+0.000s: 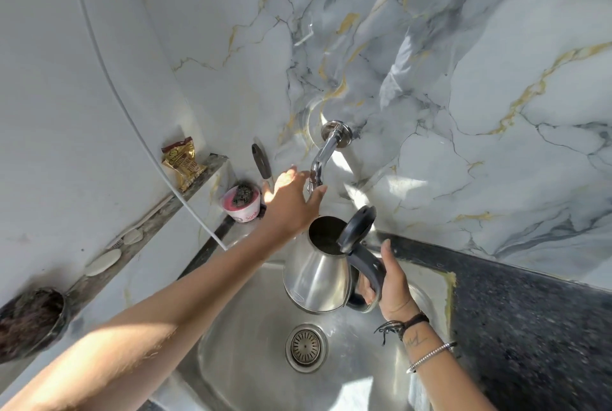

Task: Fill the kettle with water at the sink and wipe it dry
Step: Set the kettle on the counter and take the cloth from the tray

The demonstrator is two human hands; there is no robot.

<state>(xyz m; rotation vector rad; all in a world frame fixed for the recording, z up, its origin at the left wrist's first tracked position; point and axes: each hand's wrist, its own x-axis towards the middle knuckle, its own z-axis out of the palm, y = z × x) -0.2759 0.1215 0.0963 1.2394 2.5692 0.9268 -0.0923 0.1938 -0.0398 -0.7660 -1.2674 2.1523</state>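
Overhead, the left hand stretches out, fingers spread loosely around the curved chrome tap. The right hand grips the black handle of the shiny steel kettle, lid flipped up, above the steel sink.

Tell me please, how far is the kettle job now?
Done: the kettle, lid open, is held by its handle in the right hand over the sink, under the tap. In hand: the left hand reaches the tap; no water is visible. Left: filling and wiping; no cloth shows.

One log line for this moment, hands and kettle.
left hand at tap | right hand holds kettle over sink | lid open | no water visible
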